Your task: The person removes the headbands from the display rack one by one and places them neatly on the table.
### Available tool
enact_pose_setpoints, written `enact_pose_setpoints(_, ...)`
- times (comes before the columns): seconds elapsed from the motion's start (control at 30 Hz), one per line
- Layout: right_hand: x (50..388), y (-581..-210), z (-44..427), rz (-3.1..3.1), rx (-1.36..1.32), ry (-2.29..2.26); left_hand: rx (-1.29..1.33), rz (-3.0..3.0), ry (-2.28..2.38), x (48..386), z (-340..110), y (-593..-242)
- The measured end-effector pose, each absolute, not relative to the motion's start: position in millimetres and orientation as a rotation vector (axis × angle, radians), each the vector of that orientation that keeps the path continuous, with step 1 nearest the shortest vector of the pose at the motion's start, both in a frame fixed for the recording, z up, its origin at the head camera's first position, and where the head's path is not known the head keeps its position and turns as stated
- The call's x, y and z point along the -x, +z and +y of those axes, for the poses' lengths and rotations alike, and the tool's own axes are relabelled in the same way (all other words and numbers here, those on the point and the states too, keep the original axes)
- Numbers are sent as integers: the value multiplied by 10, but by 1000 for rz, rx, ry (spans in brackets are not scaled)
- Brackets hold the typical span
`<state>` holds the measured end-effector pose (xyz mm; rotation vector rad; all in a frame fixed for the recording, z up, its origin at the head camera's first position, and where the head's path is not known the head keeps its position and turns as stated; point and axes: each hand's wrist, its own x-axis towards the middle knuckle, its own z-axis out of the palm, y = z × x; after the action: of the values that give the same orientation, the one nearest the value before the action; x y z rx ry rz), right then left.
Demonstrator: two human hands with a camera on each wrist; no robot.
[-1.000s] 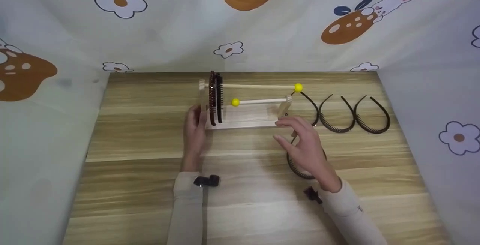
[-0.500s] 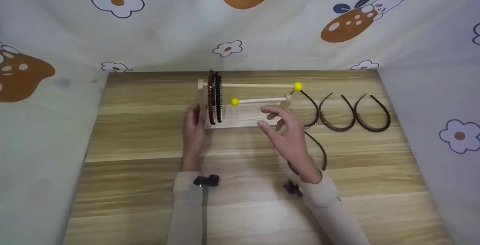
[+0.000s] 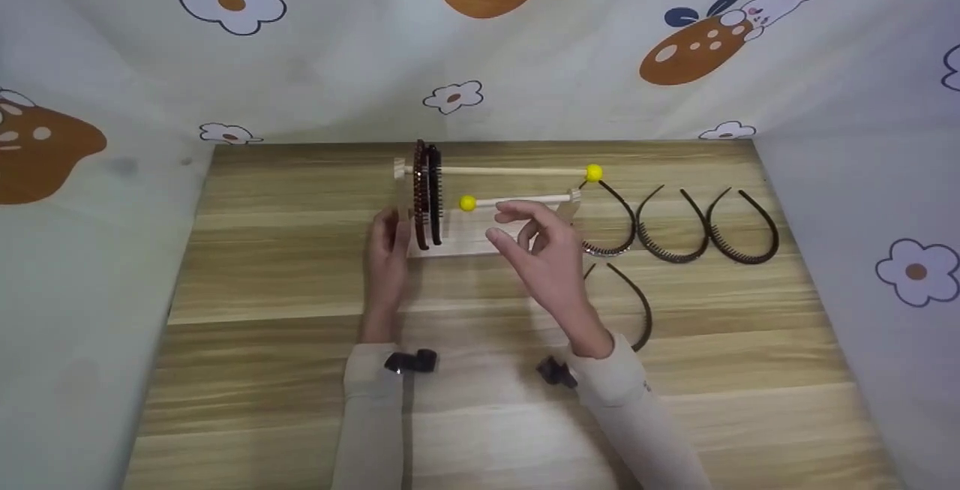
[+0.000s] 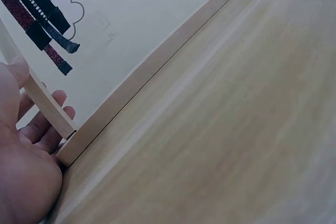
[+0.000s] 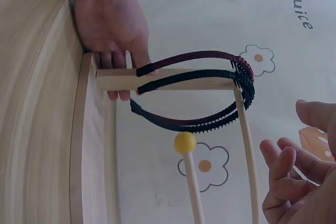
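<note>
A wooden headband stand sits mid-table, its upper rod and shorter lower rod each tipped with a yellow ball. Two toothed headbands hang side by side at the left of the upper rod: a dark red one and a black one. My left hand grips the stand's left post low down, thumb on one side and fingers on the other. In front of the lower rod, my right hand hovers with loosely bent fingers and holds nothing.
To the right lie several loose dark headbands: one partly behind the stand, a middle one, a far right one. A nearer headband is partly hidden by the right arm. Printed cloth walls the table's back and sides.
My right hand has moved left and slightly away from me, from the stand's right end to before the lower rod. My left hand stays on the post; the headbands keep their places.
</note>
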<state>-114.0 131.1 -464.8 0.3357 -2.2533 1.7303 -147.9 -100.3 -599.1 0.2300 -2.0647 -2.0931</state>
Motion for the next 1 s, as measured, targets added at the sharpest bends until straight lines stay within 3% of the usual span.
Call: enact_pose_setpoints(1.0,1522,-4593,706,-2411,-198,1931,-232,-2115,-2099,1481,-1014,-5983)
